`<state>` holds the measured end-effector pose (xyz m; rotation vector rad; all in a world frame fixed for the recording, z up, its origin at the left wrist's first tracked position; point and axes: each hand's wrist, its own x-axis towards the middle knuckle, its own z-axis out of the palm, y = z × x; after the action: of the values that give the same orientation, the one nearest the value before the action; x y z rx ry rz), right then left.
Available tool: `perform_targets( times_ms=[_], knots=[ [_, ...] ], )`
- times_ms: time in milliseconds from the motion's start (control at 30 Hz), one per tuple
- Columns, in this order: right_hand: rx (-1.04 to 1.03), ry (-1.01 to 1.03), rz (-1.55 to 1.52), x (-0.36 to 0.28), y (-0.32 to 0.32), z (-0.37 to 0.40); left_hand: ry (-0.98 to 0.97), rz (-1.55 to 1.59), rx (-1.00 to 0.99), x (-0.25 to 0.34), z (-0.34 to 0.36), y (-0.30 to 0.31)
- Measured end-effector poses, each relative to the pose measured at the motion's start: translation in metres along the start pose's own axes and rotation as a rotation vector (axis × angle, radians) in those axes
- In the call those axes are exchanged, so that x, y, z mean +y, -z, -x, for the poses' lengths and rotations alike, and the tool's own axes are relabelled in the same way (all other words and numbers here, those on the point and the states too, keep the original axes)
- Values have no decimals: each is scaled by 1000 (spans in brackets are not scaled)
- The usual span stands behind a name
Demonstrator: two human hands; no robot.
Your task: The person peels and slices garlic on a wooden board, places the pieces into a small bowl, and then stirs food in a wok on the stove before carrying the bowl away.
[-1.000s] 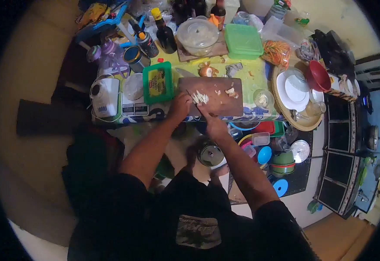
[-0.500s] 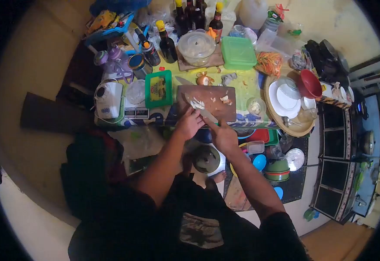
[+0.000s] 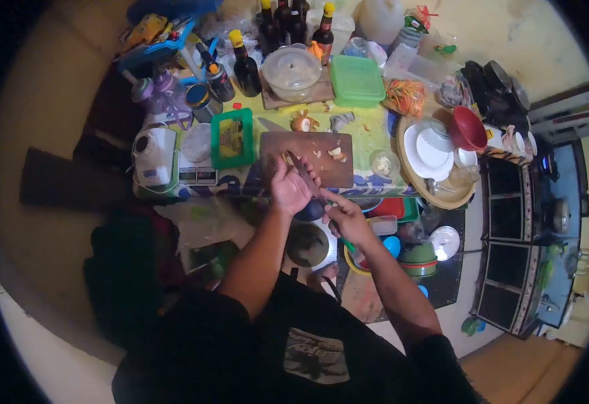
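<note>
My left hand (image 3: pixel 291 191) is palm up at the front edge of the brown cutting board (image 3: pixel 338 176), its thumb and fingers apart. Across its fingers lies the blade of a knife (image 3: pixel 306 176). The green handle is in my right hand (image 3: pixel 349 221), in front of the board. Small pale pieces (image 3: pixel 337 154) are scattered on the board's right part; whether any lie at my left fingertips is too small to tell. A second knife (image 3: pixel 272 125) and an onion-like bulb (image 3: pixel 303 122) rest behind the board. To its right is a small clear bowl (image 3: pixel 384 163) with pale pieces.
A green tray (image 3: pixel 232 161) and a white appliance (image 3: pixel 154 156) stand left. Behind are a lidded clear bowl (image 3: pixel 291 71), dark bottles (image 3: pixel 246 73) and a green box (image 3: pixel 357 81). A woven tray (image 3: pixel 436 194) with plates is right. Bowls and tubs sit below the table's front edge.
My left hand has turned palm up and opened from the pale piece on the board. The knife, in my right hand, has drawn back toward me. The view has shifted slightly.
</note>
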<state>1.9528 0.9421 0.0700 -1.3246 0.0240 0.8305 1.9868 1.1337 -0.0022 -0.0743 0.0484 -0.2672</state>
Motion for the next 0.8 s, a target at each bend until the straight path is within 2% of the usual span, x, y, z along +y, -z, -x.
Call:
perform_targets(
  times_ms=[67, 100, 167, 200, 267, 400, 467, 533, 633, 667, 700, 733, 800],
  knots=[
    [36, -16, 11, 3, 1, -3, -52, -158, 178, -2, -3, 12],
    [57, -41, -5, 5, 1, -3, -59, -155, 183, -4, -2, 14],
    [72, -69, -26, 10, -1, -5, -94, -206, 369, -9, 0, 17],
    [83, -105, -2, 13, -1, -6, -100, -207, 373, -9, 1, 24],
    [86, -143, 24, 18, -3, -9, -135, -218, 601, -8, 1, 35],
    [49, -131, 112, 15, -11, -8, -209, -234, 731, -3, -1, 41],
    [33, -98, 155, 11, -6, -9, -204, -281, 890, 10, -9, 47],
    [162, 363, 554, 6, 9, -17, -224, -328, 833, 24, -10, 47],
    [369, 442, 706, 1, 41, -61, -211, -463, 780, 44, -7, 47],
    [366, 442, 696, -3, 48, -76, -189, -547, 777, 49, -6, 47],
    [433, 393, 857, -7, 53, -91, -186, -640, 921, 51, -5, 26],
    [502, 342, 1016, -9, 56, -104, -186, -653, 925, 55, 0, 22],
    [549, 339, 1066, -6, 59, -126, -148, -756, 717, 68, 15, 23]
  ],
)
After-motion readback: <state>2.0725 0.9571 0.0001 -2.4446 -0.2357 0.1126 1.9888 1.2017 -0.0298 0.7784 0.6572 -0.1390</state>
